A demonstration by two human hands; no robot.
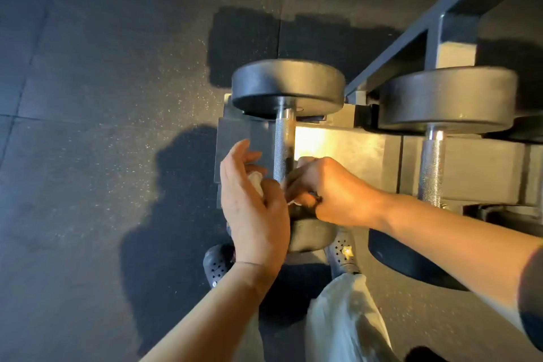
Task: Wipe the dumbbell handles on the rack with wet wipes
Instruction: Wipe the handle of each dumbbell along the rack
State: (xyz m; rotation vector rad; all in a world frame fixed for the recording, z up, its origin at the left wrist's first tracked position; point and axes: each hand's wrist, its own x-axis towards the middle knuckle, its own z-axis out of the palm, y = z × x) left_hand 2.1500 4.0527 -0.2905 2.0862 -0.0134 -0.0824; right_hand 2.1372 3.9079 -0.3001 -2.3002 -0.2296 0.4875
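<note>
Starting at the left of the frame, dark rubber floor tiles point(88, 97) spread out, matte and flecked with pale specks, their seams running in straight lines. Near the lower middle, a black perforated clog point(217, 264) rests on that floor, partly behind the left wrist.

Moving toward the centre, the left hand point(252, 203) is raised edge-on, its fingers loosely curled and its thumb pressing a crumpled white wet wipe point(256, 182) against them. This hand sits just left of the dumbbell handle point(283, 150), a slim cylinder of knurled steel that shines smooth where it meets the round, matte black head point(288, 85) at the upper middle. The handle's lower end and the near head are mostly hidden behind both hands.

Just right of the handle, the right hand point(326, 185) lies knuckles up, fingers bent down at the handle's lower part, with a scrap of white showing beneath them; whether they grip the bar or the wipe cannot be told.

Beneath lies the rack point(367, 156), flat grey metal with a bright warm glare. Further right sits a second dumbbell point(446, 97), with a similar knurled bar and thick dark disc. At the lower middle, pale crinkled trousers point(346, 317) hang.
</note>
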